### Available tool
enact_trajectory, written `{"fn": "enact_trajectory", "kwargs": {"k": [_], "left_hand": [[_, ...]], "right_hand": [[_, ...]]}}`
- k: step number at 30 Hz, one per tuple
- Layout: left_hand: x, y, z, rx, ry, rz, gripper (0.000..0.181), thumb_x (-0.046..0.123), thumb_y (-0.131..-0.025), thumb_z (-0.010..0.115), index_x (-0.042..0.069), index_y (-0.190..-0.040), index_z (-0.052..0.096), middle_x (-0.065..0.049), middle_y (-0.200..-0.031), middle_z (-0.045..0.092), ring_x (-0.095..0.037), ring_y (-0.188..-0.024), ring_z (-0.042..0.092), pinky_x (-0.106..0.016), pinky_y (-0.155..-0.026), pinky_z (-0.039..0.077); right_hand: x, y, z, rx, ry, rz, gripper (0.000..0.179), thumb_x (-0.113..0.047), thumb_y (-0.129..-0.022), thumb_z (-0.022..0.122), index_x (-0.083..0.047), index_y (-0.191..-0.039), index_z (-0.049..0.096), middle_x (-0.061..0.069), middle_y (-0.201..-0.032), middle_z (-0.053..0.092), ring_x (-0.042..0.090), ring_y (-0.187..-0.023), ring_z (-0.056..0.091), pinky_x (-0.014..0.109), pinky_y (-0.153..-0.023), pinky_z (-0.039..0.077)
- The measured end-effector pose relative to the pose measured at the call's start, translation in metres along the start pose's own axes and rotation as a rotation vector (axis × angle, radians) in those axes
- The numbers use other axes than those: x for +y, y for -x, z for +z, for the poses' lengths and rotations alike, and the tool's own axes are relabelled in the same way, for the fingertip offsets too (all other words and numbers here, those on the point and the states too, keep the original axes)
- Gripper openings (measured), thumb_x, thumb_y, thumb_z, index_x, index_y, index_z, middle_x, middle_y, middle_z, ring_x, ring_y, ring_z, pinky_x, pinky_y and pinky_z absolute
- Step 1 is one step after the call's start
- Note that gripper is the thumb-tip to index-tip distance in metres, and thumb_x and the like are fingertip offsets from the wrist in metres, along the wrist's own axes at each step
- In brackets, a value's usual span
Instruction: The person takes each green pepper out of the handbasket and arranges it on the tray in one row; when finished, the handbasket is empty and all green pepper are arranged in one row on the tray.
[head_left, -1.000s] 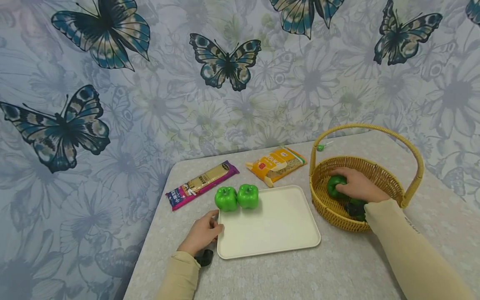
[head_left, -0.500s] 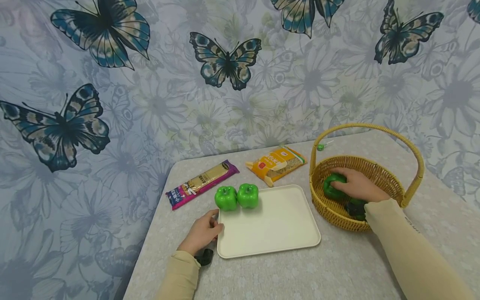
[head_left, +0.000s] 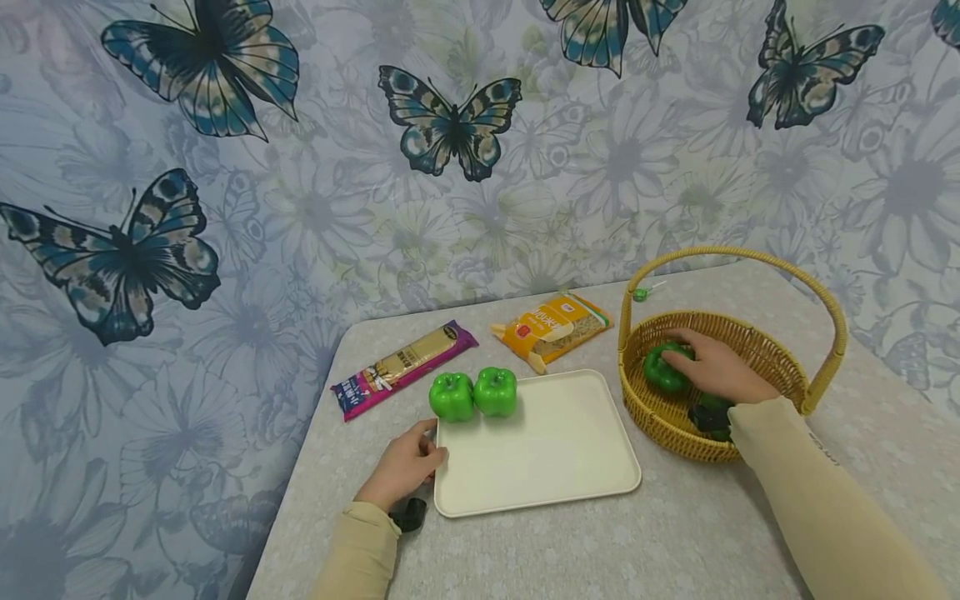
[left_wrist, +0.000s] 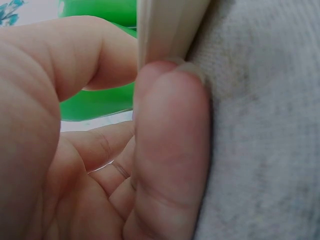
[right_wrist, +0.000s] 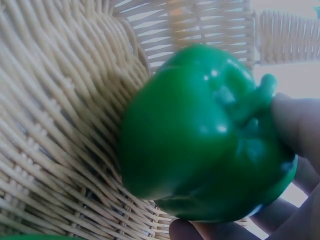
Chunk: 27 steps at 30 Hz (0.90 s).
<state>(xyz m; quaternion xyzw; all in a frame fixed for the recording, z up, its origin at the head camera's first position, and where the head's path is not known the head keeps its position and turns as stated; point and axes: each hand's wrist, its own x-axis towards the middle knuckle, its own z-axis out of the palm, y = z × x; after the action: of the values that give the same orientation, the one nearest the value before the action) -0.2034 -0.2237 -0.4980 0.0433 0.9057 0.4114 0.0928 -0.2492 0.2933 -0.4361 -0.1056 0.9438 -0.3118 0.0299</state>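
Inside the wicker basket [head_left: 678,437], my right hand [head_left: 720,367] grips a green bell pepper [head_left: 664,367]. The right wrist view shows this bell pepper [right_wrist: 185,135] tilted, its stem toward my thumb and other fingers beneath it. More green shows low in the basket, mostly hidden under my wrist. My left hand [head_left: 405,465] pinches the left rim of a cream tray [head_left: 540,458]; in the left wrist view its fingers [left_wrist: 172,140] meet the tray edge [left_wrist: 170,30]. Two green bell peppers [head_left: 452,397] [head_left: 496,392] stand side by side at the tray's far left corner.
Behind the tray lie a purple noodle packet [head_left: 405,367] and an orange bag [head_left: 555,329] of dry food. A small green item [head_left: 641,294] is behind the basket, whose tall handle [head_left: 738,252] arches over it. A butterfly-patterned wall [head_left: 315,233] borders the table.
In the basket, the bell pepper has shifted a little left and turned in my right hand, showing more of itself. My left hand and the tray stay put.
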Motion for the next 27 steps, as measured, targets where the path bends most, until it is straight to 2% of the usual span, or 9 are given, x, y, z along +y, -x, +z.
{"fn": "enact_trajectory", "kwargs": {"k": [5, 8, 11, 15, 18, 24, 27], "left_hand": [[-0.0007, 0.0001, -0.0003, -0.001, -0.003, 0.002, 0.056, 0.021, -0.096, 0.069, 0.007, -0.148, 0.051, -0.005, -0.087, 0.062, -0.016, -0.068, 0.062, -0.031, -0.061, 0.055], [-0.0008, -0.0005, -0.0008, 0.001, -0.011, 0.008, 0.057, 0.022, -0.096, 0.069, 0.007, -0.148, 0.051, -0.005, -0.087, 0.062, -0.016, -0.068, 0.062, -0.031, -0.060, 0.054], [-0.0009, -0.0011, -0.0011, 0.001, -0.015, 0.011, 0.057, 0.022, -0.096, 0.069, 0.007, -0.148, 0.051, -0.004, -0.086, 0.062, -0.016, -0.067, 0.061, -0.031, -0.060, 0.054], [-0.0007, -0.0010, -0.0013, -0.002, -0.013, 0.009, 0.057, 0.021, -0.096, 0.069, 0.006, -0.148, 0.051, -0.004, -0.086, 0.062, -0.016, -0.067, 0.062, -0.031, -0.060, 0.054], [-0.0006, -0.0010, -0.0014, -0.002, -0.011, 0.009, 0.057, 0.021, -0.096, 0.069, 0.006, -0.148, 0.051, -0.004, -0.086, 0.062, -0.016, -0.068, 0.062, -0.031, -0.060, 0.054], [-0.0005, -0.0012, -0.0014, -0.003, -0.013, 0.008, 0.057, 0.021, -0.097, 0.069, 0.006, -0.148, 0.051, -0.005, -0.086, 0.062, -0.016, -0.068, 0.061, -0.031, -0.061, 0.054], [-0.0006, -0.0004, -0.0009, -0.008, -0.012, 0.006, 0.057, 0.021, -0.097, 0.069, 0.006, -0.148, 0.050, -0.004, -0.086, 0.062, -0.016, -0.068, 0.061, -0.031, -0.060, 0.054]], "right_hand": [[-0.0003, 0.0005, -0.0012, -0.001, -0.012, 0.022, 0.062, -0.045, -0.111, 0.037, -0.004, -0.158, 0.038, 0.030, -0.156, 0.040, 0.052, -0.140, 0.042, 0.069, -0.109, 0.037], [0.0001, 0.0002, -0.0020, -0.015, -0.019, 0.045, 0.066, -0.048, -0.111, 0.031, -0.001, -0.158, 0.036, 0.031, -0.158, 0.037, 0.054, -0.142, 0.036, 0.070, -0.111, 0.033], [0.0008, -0.0009, -0.0015, -0.028, -0.008, 0.052, 0.071, -0.052, -0.110, 0.031, 0.001, -0.156, 0.040, 0.032, -0.156, 0.039, 0.055, -0.141, 0.037, 0.071, -0.110, 0.033], [0.0025, -0.0022, -0.0004, -0.017, 0.006, 0.030, 0.068, -0.051, -0.109, 0.039, 0.001, -0.152, 0.046, 0.031, -0.153, 0.045, 0.053, -0.139, 0.042, 0.069, -0.109, 0.037], [0.0027, -0.0022, 0.0001, 0.008, -0.023, 0.002, 0.065, -0.050, -0.108, 0.044, 0.000, -0.151, 0.047, 0.029, -0.153, 0.045, 0.051, -0.140, 0.041, 0.069, -0.109, 0.036], [0.0012, -0.0016, 0.0017, -0.018, -0.017, -0.006, 0.081, -0.061, -0.099, 0.058, -0.002, -0.152, 0.045, 0.029, -0.154, 0.041, 0.051, -0.140, 0.040, 0.069, -0.108, 0.037], [0.0005, -0.0008, 0.0023, -0.029, -0.006, -0.011, 0.086, -0.060, -0.093, 0.067, -0.001, -0.152, 0.045, 0.030, -0.153, 0.041, 0.052, -0.138, 0.041, 0.069, -0.106, 0.039]]}}
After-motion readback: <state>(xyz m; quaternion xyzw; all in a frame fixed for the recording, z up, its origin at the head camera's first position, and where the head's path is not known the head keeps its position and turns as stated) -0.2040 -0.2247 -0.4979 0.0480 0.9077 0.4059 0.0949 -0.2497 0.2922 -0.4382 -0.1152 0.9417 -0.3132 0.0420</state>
